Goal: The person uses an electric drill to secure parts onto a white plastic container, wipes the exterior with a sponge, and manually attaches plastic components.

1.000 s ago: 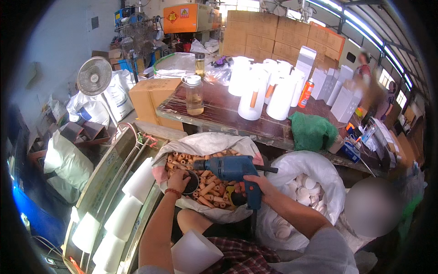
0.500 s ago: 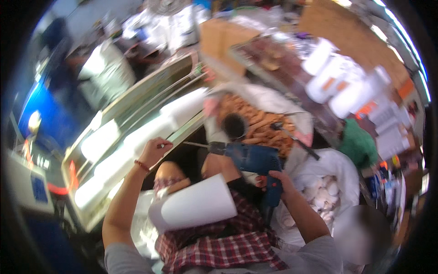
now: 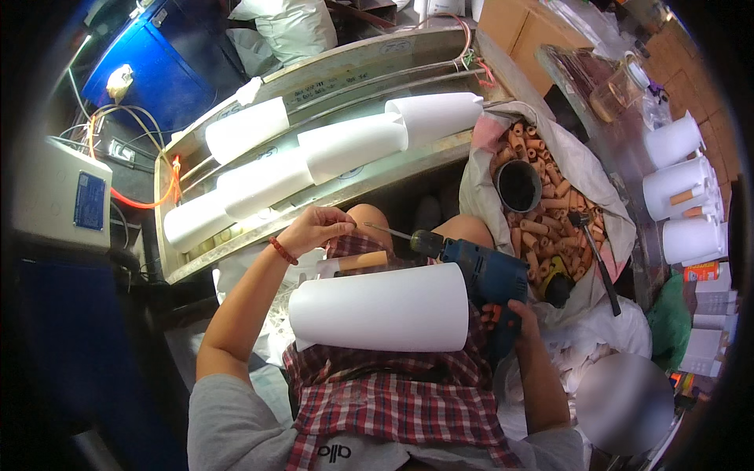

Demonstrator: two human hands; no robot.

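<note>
My right hand (image 3: 518, 320) grips a blue power drill (image 3: 491, 271) by its handle, with fingers at the trigger. Its long thin bit (image 3: 385, 229) points left toward my left hand (image 3: 318, 230). The fingertips of that hand are pinched together just off the bit's tip, and anything between them is too small to make out. A white tapered plastic container (image 3: 377, 310) lies sideways across my lap on a red checked cloth (image 3: 393, 392). Along its far side sits a brown cylindrical handle (image 3: 361, 261).
An open sack (image 3: 605, 180) of brown handles stands at right, with a dark cup (image 3: 519, 186) and a hammer (image 3: 601, 271) on them. Ahead, white containers (image 3: 353, 145) lie in a long wooden trough (image 3: 330, 67). More containers (image 3: 675, 188) stand on the table at right.
The view has swung left and steadied. My left hand's pinched fingers are closer to the bit's tip. The drill, still in my right hand, now slants more, and the container lies more level.
</note>
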